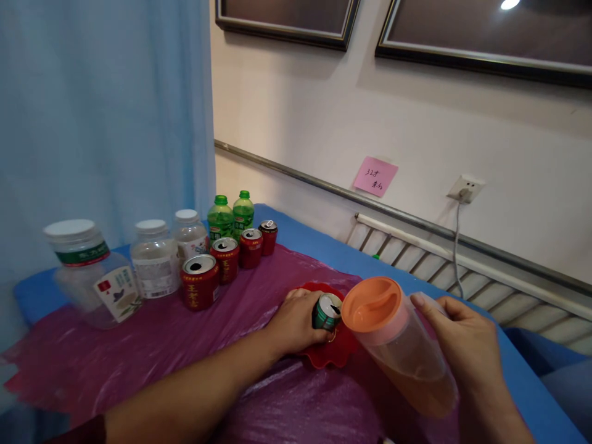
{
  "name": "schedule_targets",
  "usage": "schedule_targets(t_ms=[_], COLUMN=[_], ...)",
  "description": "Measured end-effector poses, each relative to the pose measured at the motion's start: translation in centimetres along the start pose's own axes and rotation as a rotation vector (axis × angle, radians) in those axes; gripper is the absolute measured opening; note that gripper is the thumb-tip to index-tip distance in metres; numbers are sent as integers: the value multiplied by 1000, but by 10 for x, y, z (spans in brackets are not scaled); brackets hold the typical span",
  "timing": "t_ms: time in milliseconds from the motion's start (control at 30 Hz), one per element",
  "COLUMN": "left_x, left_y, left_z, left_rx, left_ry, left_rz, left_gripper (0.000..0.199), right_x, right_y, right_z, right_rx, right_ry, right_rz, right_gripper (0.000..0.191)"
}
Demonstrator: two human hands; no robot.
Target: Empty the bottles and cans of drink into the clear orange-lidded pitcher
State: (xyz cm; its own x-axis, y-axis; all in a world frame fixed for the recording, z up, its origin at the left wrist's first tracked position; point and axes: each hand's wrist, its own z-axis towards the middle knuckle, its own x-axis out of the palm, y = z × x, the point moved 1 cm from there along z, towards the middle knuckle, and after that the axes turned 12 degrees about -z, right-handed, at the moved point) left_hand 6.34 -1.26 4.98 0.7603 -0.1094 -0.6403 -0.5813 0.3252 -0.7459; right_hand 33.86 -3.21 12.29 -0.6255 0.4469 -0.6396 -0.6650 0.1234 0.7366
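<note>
My left hand (296, 324) is wrapped round a green can (327, 313) with an open top, held over a red scalloped dish (330, 354). In my right hand (467, 336) is a clear plastic pitcher (411, 364) with an orange lid (372, 303). The pitcher leans to the left, its lid close beside the can's rim, and brownish liquid lies in its lower part. Whether liquid passes between pitcher and can is too small to tell.
Several red cans (200, 283) stand in a row at the left, before clear jars (155, 262) and two green bottles (221, 219). Purple plastic sheeting (259, 394) covers part of the blue table (305, 231). Behind it are a radiator (407, 246) and a wall socket (466, 188).
</note>
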Motion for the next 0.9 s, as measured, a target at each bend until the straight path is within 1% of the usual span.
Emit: schedule_targets(t_ms=[267, 700, 900], left_x=[-1, 0, 0], left_y=[0, 1, 1], left_z=[0, 0, 0], left_rx=[-6, -8, -4], left_ry=[8, -4, -7], left_rz=[-5, -5, 4], left_gripper=[61, 62, 61], right_x=[1, 0, -2], right_y=[-2, -2, 1], right_z=[1, 0, -2], right_rx=[-20, 14, -16], right_ry=[-19, 2, -6], right_rz=[9, 21, 7], right_gripper=[53, 54, 53])
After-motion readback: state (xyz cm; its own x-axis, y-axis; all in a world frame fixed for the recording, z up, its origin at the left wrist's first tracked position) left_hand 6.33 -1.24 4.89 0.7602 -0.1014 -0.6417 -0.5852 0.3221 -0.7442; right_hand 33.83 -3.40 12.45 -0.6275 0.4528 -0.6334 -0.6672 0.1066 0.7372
